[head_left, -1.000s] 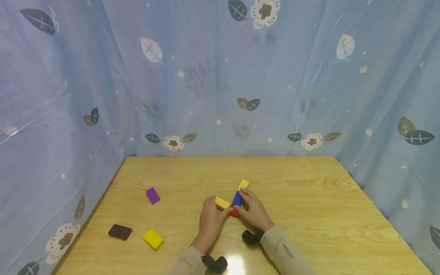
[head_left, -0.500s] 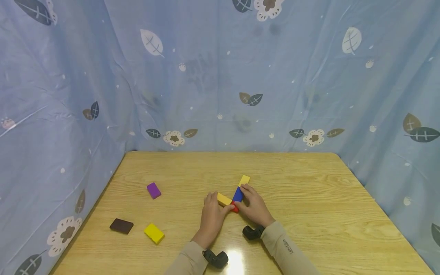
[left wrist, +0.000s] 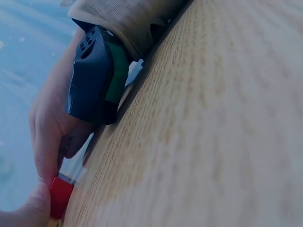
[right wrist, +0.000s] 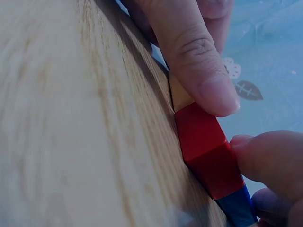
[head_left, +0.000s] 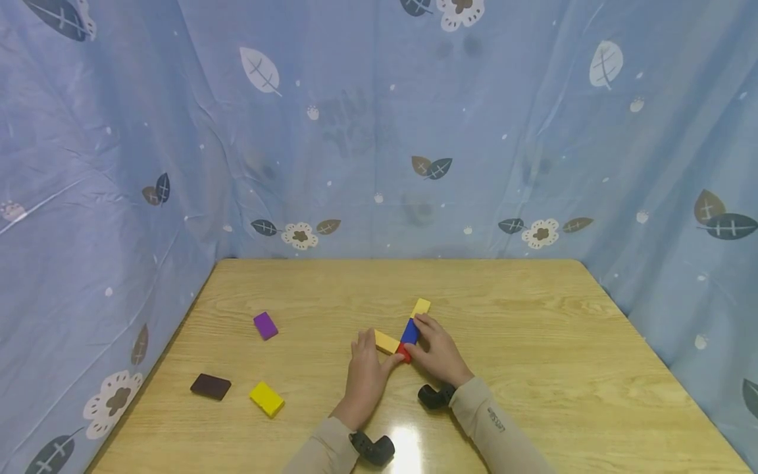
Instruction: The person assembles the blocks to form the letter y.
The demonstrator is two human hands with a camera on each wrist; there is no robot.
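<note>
Nothing on the wooden table (head_left: 515, 316) has clearly shifted since the earlier head frames; only the whole view has tipped slightly, while both hands stay on the same blocks. Four blocks meet in a bent chain: a red block (right wrist: 203, 146) at the corner, a golden-yellow block (head_left: 387, 342) running off to the left, and on the other side a blue block (head_left: 409, 333) with a pale-yellow block (head_left: 421, 307) at its far end. The left hand (head_left: 362, 382) spans the golden-yellow block, fingers at its outer end and thumb on the red block, probably to keep that joint pressed close. The right hand (head_left: 441, 355) spans the blue block, a fingertip near its far end and the thumb touching the red one, which seems meant to steady the other arm. How firmly either hand squeezes, I cannot tell. Well apart to the left lie a purple block (head_left: 266, 326), a dark-brown block (head_left: 210, 386) and a bright-yellow block (head_left: 267, 399), perhaps spares left clear of the work.
</note>
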